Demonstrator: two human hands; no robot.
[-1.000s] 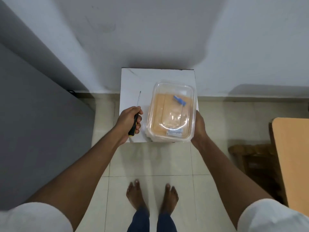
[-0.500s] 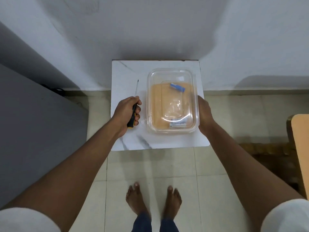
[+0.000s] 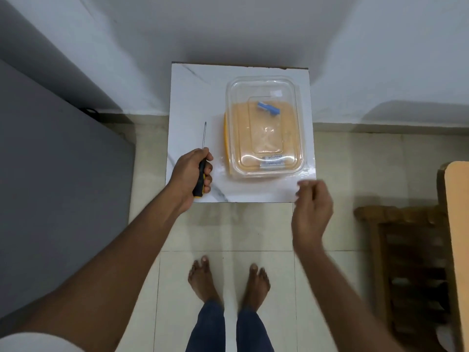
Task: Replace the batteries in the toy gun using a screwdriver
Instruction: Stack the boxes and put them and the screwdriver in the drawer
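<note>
1. Toy gun: I cannot pick it out as such; a blue part shows through the lid of the clear plastic container, toward its far end, and may belong to the toy, but that is a guess.
2. Landmark: the container sits lid-on on the white marble-pattern table, toward the table's right half, with a yellow-orange base showing at its left edge.
3. Batteries: small labelled items lie inside the container at its near end; they look like they could be batteries, though the print is too blurred to read.
4. Left hand: left of the container, near the table's front edge, its fingers wrapped round the black-and-yellow handle of the screwdriver. The thin shaft points away from the person, running alongside the container's left wall without touching it.
5. Right hand: in front of the container's near right corner, apart from it, over the table's front right corner. It is motion-blurred, fingers loosely curled, holding nothing.
6. Progress, as I judge it: very early. The tool is in hand and the container is set down. Nothing has been taken out.
7. Left to do: open the lid, lift out the toy, unscrew its battery cover, swap the cells, and screw the cover back.
</note>
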